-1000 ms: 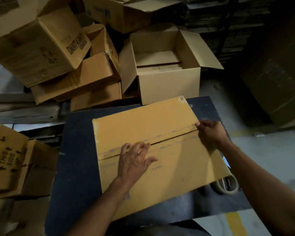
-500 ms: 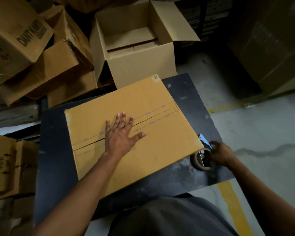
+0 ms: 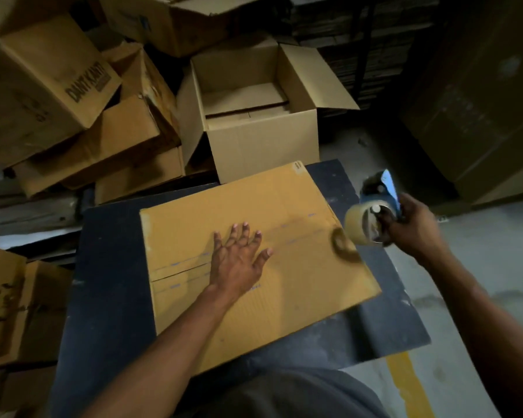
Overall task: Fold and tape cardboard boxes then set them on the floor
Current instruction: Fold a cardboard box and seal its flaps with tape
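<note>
A yellow-brown cardboard box (image 3: pixel 299 273) lies on a dark table (image 3: pixel 109 285) with its two flaps folded shut, the seam running across its top. My left hand (image 3: pixel 237 259) presses flat on that seam, fingers spread. My right hand (image 3: pixel 414 226) grips a blue tape dispenser (image 3: pixel 372 212) with a roll of brown tape, held in the air just off the box's right edge. The dispenser is blurred from motion.
An open empty box (image 3: pixel 254 137) stands on the floor behind the table. A heap of tumbled boxes (image 3: pixel 73 116) fills the left and back. More boxes (image 3: pixel 9 306) sit at the left. Grey floor with a yellow line (image 3: pixel 408 384) lies to the right.
My right hand left the box's seam, took hold of the tape dispenser at the table's right edge and lifted it up beside the box. My left hand stayed pressing on the flaps.
</note>
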